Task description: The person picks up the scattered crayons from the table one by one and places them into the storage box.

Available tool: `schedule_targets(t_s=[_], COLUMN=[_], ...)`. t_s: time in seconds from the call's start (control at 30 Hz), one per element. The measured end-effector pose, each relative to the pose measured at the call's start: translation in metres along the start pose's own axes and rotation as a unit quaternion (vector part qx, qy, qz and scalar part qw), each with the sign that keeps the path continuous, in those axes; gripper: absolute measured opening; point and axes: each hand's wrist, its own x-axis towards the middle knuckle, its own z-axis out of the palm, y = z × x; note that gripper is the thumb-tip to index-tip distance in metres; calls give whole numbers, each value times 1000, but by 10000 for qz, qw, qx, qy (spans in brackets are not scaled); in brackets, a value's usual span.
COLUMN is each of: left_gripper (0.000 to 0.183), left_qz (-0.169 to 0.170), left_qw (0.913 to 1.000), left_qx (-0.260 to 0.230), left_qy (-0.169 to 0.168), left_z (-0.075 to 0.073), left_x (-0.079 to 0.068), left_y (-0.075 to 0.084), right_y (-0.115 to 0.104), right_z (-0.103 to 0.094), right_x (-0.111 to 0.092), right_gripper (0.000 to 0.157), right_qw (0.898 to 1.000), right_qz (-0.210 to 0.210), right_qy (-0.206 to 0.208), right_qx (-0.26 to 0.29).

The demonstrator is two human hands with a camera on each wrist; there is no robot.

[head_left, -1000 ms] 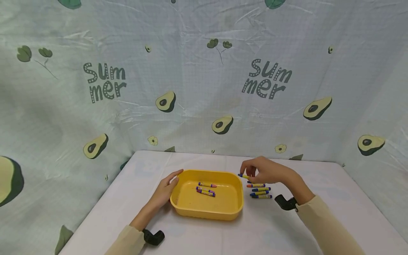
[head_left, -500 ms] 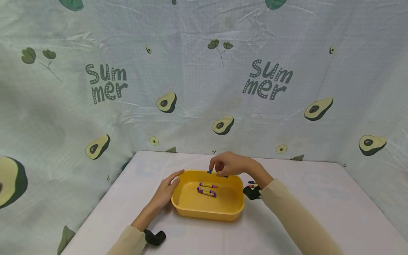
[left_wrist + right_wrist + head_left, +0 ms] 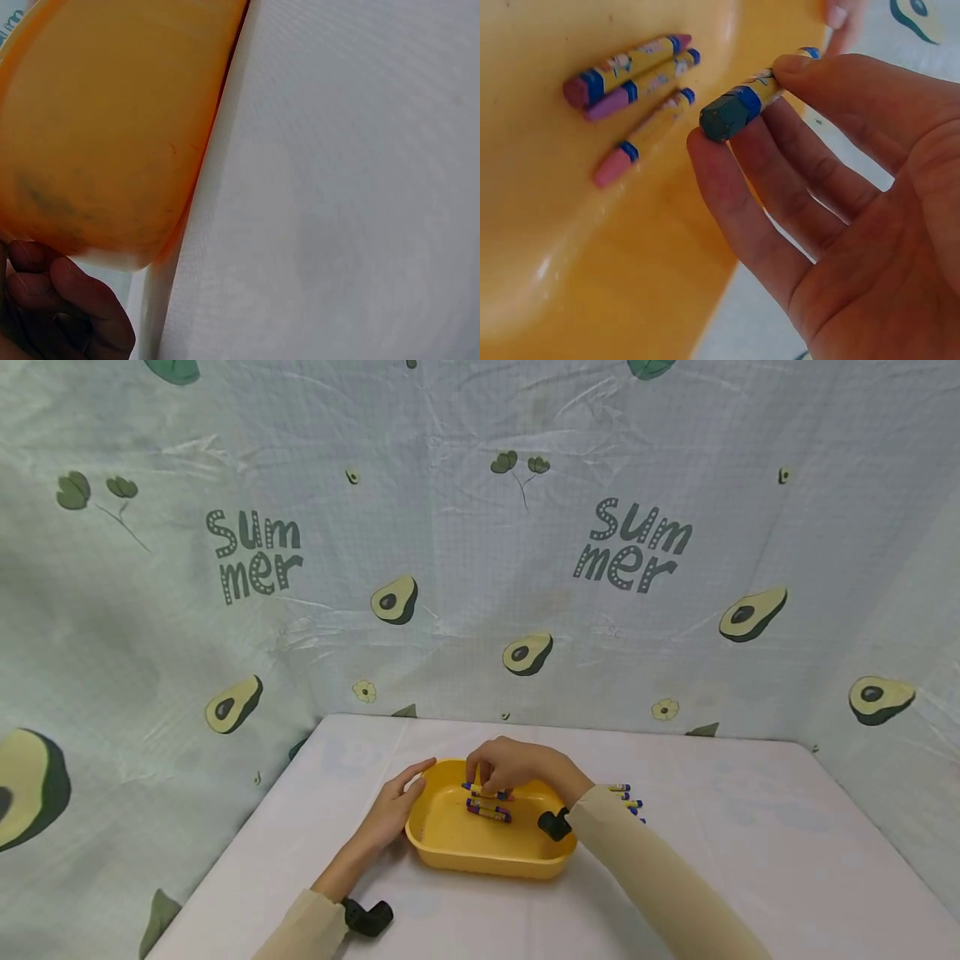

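Observation:
My right hand point(image 3: 510, 764) pinches a dark crayon point(image 3: 480, 790) between thumb and fingers, over the far part of a yellow tray point(image 3: 495, 858). The crayon has a yellow wrapper with blue bands, and its dark blue-green end point(image 3: 724, 118) points at the right wrist camera. Beneath it in the tray lie a pink crayon point(image 3: 615, 166), a purple crayon point(image 3: 609, 103) and a reddish crayon point(image 3: 577, 88), roughly side by side. My left hand point(image 3: 392, 806) rests against the tray's left rim; its bent fingers point(image 3: 75, 281) show by the tray's outer wall in the left wrist view.
Right of the tray, several more crayons point(image 3: 636, 804) lie on the white tabletop point(image 3: 720, 827), partly behind my right sleeve point(image 3: 637, 852). A patterned cloth point(image 3: 465, 552) hangs behind the table. Each wrist carries a black device point(image 3: 367, 917).
My right hand has carried the dark crayon leftward from the pile on the table, over the rim, and down into the tray. The left hand stays at the tray's left rim.

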Motion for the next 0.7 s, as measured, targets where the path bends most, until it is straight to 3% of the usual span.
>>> schedule_targets(t_s=[0.2, 0.7], left_gripper=[44, 44], left_qz=[48, -79], left_qw=[10000, 10000], left_qx=[-3, -31], left_qy=[-19, -15], left_z=[-1, 0], left_x=[1, 3], left_y=[0, -2], right_y=[-2, -3], right_z=[8, 20], right_x=[12, 21], right_gripper=[19, 18], right_qw=[9996, 9974], right_qz=[195, 671], right_qy=[-177, -204], right_qx=[122, -139])
